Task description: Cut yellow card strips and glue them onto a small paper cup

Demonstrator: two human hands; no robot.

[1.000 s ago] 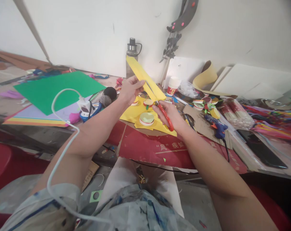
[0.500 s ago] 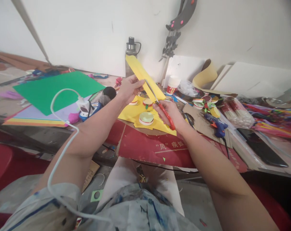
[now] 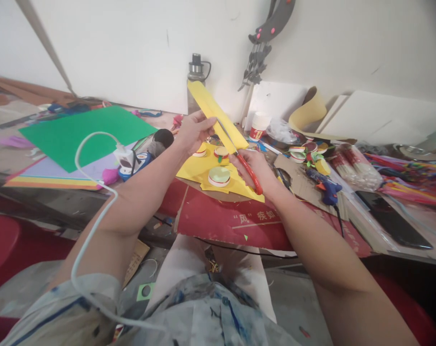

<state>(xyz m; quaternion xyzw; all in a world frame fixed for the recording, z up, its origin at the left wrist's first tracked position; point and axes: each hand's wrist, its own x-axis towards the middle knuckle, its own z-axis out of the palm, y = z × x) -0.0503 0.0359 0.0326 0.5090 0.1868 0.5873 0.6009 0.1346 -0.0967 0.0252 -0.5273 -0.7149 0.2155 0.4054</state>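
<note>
While the red-handled scissors (image 3: 252, 177) are held by the right hand (image 3: 263, 168), wrapped round their handles, the yellow paper strip (image 3: 221, 117) is pinched at its edge between thumb and fingers of the left hand (image 3: 194, 131). The thumb could be nicked if the blades are pushed forward, since their tips lie just beside it; the cut might wander if the paper is bent. Most of the strip is left beyond the pinch, its far end before the water bottle (image 3: 196, 69).
</note>
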